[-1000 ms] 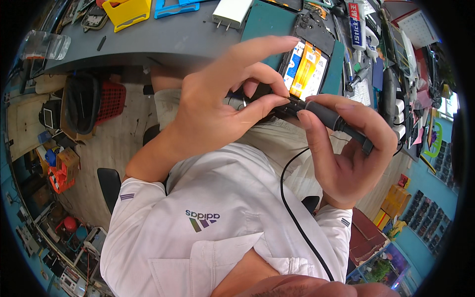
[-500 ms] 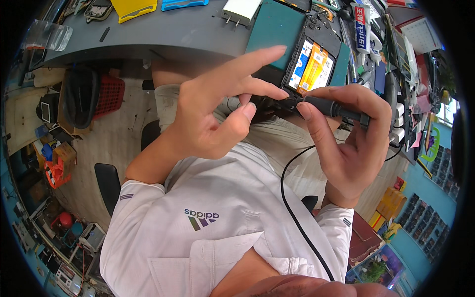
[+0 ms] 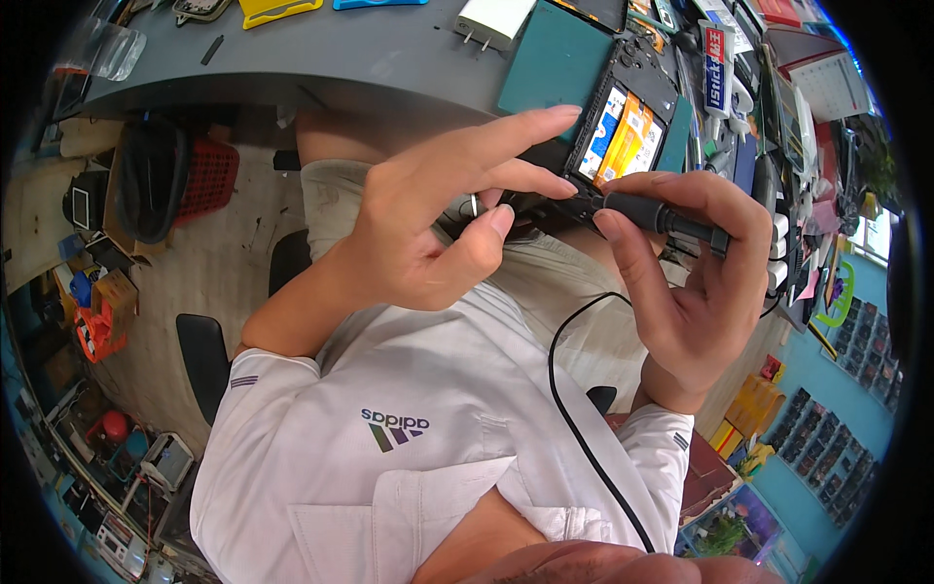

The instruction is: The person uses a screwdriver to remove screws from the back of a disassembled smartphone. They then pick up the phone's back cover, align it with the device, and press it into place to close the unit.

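A black cylindrical tool (image 3: 637,210) is held up at the near side of the worktop (image 3: 341,49), just nearer than an opened phone (image 3: 654,80), its barrel running from left to far right in the hold. The right hand (image 3: 705,258) has it: the grip is closed around the barrel, thumb on the near side and forefinger along the far side. At the tool's left end is a small dark part (image 3: 582,206) (too dim to make out its shape).

The left hand (image 3: 418,214) is just left of that part, its grip spread, the thumb well apart from the fingers. 1 fingertip reaches the dark part (I cannot tell whether it touches), and another finger points farther out, toward the phone's left edge.

The phone lies with its inside showing, an orange ribbon cable (image 3: 628,141) over its battery. Under it is a green mat (image 3: 545,63); left of that stands a white plug adapter (image 3: 494,21) with 2 prongs.

Farther left on the worktop are a thin dark strip (image 3: 212,49) and a yellow holder (image 3: 280,12). Right of the phone lies a red, white and blue tube (image 3: 717,68). A black cord (image 3: 584,428) hangs over the white shirt (image 3: 389,380), and a red basket (image 3: 207,180) sits on the floor at left.
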{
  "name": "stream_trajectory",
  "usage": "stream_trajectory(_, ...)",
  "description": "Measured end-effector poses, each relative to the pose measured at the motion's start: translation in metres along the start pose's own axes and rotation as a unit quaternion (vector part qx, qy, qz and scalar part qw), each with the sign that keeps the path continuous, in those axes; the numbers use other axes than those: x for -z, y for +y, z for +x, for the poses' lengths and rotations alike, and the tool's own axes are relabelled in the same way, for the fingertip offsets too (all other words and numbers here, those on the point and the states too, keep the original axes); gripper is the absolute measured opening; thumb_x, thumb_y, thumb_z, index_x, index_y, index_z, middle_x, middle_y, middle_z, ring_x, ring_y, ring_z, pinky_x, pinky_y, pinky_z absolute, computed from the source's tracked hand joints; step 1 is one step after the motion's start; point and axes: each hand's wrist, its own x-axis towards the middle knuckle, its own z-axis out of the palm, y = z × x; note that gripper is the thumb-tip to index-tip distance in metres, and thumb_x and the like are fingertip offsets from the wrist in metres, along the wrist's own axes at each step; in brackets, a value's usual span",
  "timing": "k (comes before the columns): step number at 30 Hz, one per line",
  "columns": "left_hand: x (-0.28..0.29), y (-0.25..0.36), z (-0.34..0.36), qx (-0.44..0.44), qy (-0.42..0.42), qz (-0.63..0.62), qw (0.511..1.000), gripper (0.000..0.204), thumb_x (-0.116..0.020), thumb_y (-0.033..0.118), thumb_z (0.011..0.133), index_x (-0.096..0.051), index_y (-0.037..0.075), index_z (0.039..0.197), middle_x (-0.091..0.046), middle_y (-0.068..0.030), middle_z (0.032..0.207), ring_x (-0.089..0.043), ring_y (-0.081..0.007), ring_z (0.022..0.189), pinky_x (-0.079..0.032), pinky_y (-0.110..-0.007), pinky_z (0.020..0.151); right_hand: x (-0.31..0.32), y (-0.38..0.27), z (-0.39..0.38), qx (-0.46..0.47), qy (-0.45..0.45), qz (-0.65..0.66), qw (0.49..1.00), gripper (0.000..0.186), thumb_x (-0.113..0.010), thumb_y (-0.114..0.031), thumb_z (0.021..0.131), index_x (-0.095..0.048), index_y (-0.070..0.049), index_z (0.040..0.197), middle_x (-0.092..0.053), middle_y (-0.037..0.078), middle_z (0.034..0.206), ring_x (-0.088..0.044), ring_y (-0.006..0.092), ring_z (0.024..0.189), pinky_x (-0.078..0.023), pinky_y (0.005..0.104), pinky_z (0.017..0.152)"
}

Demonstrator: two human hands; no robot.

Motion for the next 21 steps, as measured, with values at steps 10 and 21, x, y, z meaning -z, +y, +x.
stream_trajectory(10,-0.0024,-0.0008,-0.0037,-0.016,0.021,0.016,1.0,0.067,-0.053,-0.006,0.081,-0.048,-0.015,0.147,-0.075,-0.0247,0.126,-0.075,-0.0165,0.085,-0.053,-0.026,0.064,-0.0024,-0.0037,0.0038,-0.008,-0.002,0.025,1.0,0.051,-0.081,0.014,0.084,-0.053,0.004,0.124,-0.068,0.017,0.114,-0.072,0.0245,0.104,-0.056,0.0337,0.091)
stream_trajectory(21,-0.0011,-0.0029,-0.008,-0.004,0.007,0.005,1.0,0.067,-0.053,-0.004,0.082,-0.048,-0.014,0.147,-0.079,-0.0224,0.115,-0.07,-0.0139,0.078,-0.053,-0.027,0.07,-0.0001,-0.0043,0.0074,0.003,-0.023,0.003,1.0,0.049,-0.082,0.014,0.084,-0.053,0.004,0.123,-0.071,0.019,0.11,-0.073,0.0249,0.101,-0.058,0.0338,0.089)
